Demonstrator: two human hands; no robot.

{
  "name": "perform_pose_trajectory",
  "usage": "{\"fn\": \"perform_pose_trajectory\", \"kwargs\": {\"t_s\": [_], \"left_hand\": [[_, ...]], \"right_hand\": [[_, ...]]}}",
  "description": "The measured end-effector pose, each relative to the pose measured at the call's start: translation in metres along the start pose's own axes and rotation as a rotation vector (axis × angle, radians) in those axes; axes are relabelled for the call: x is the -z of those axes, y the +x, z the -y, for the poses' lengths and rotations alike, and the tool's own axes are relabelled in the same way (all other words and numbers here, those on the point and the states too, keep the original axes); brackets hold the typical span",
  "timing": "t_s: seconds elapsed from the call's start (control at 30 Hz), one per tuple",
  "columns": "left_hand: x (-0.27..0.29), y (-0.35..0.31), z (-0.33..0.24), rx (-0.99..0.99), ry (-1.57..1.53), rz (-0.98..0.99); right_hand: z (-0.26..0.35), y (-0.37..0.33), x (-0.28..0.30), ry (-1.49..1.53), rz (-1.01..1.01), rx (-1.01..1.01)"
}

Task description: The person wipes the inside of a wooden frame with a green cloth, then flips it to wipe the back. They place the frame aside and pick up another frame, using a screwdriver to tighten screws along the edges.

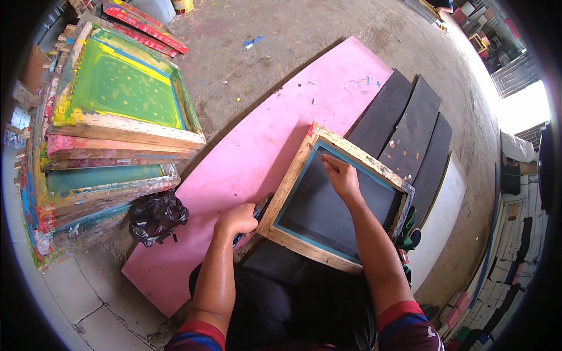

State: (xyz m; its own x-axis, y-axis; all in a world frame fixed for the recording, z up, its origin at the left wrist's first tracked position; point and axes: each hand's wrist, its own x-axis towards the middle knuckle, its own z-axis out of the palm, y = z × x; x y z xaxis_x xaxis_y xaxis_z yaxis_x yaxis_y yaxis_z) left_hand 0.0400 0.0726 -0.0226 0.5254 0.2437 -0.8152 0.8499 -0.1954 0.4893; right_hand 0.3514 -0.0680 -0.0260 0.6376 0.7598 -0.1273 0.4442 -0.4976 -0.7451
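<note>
A wooden-framed printing screen (319, 257) with dark mesh and teal edging lies tilted across my lap. My right hand (344, 180) reaches over it, pinching a thin tool with a reddish shaft (319, 153). The tool's tip is close to the inner side of the frame near its far left corner; its exact kind is too small to tell. My left hand (236, 220) is closed just beside the frame's left edge. Something dark shows around its fingers, but what it grips, if anything, is hidden.
Paint-stained screens (126, 88) are stacked at the left, with a black plastic bag (157, 216) beside them. Under my work lies a long pink board (281, 126). Black panels (383, 108) and a white panel (442, 210) lie to the right on the concrete floor (257, 70).
</note>
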Motion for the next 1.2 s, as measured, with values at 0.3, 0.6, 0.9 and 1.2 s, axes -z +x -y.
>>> {"fn": "perform_pose_trajectory", "kwargs": {"t_s": [0.3, 0.6, 0.9, 1.2], "left_hand": [[0.001, -0.001, -0.002, 0.015, -0.025, 0.016], [0.005, -0.009, -0.01, 0.025, -0.021, 0.021], [0.002, -0.004, -0.006, 0.016, -0.053, 0.006], [0.002, -0.004, -0.006, 0.027, -0.02, 0.002]], "right_hand": [[0.005, -0.009, 0.004, -0.177, 0.016, 0.035], [-0.016, 0.015, 0.01, 0.289, 0.252, -0.266], [-0.025, 0.016, 0.007, 0.165, 0.18, -0.055], [-0.028, 0.017, 0.007, 0.409, 0.248, -0.228]]}}
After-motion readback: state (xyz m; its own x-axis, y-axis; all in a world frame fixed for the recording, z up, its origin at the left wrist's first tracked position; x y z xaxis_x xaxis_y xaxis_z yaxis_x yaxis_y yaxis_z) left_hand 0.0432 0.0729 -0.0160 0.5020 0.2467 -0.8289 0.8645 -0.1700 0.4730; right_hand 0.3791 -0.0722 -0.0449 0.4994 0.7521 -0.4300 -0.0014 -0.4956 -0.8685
